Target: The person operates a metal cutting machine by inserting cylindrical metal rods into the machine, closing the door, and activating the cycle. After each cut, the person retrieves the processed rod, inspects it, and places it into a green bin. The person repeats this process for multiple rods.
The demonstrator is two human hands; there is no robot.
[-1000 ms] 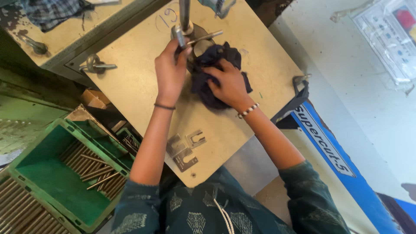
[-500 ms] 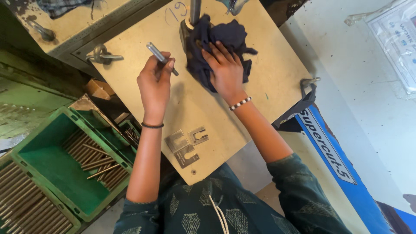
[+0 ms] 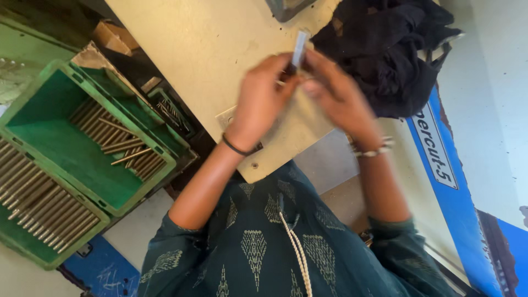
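Since the earlier frame, both your hands have come away from the dark cloth (image 3: 388, 52) and now meet in front of your chest, over the near edge of the board (image 3: 220, 60). Your left hand (image 3: 263, 102) and right hand (image 3: 336, 96) pinch one small metal rod (image 3: 300, 48) between the fingertips. It stands nearly upright in the view, long axis running away from you, free end pointing to the far side. Hold it low with the tips, so it does not slip. Green crates (image 3: 60, 159) with similar rods lie at your left.

Tan worktable (image 3: 209, 49) above pale floor (image 3: 495, 66), green crates (image 3: 82, 143) alongside
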